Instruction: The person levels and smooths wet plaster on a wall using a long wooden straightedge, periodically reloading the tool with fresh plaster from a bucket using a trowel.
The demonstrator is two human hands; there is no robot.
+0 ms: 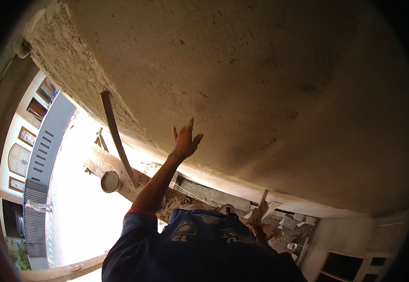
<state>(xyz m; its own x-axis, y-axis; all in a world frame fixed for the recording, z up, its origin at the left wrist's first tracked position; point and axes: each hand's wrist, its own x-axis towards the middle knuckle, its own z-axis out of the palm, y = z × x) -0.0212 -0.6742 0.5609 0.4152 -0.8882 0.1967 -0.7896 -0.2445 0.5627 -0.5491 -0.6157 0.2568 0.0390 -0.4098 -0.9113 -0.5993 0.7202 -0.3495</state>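
Wearer's hands: neither in view; whether spread or closed cannot be told.
Worker: a person in a blue shirt [199, 249] stands just ahead, low in frame.
Raised hand [184, 143]: on picture left, fingers spread, palm toward the ceiling [242, 80], close under it; contact cannot be told.
Low hand [257, 217]: to the right, near shoulder height, closed on a pale tool [264, 201], kind unclear.
Ceiling: rough grey plaster, straight overhead, running from upper left to lower right.
Nearer: the raised hand by far.
Edge: a wooden lath [115, 136] leans at the ceiling's left rim.
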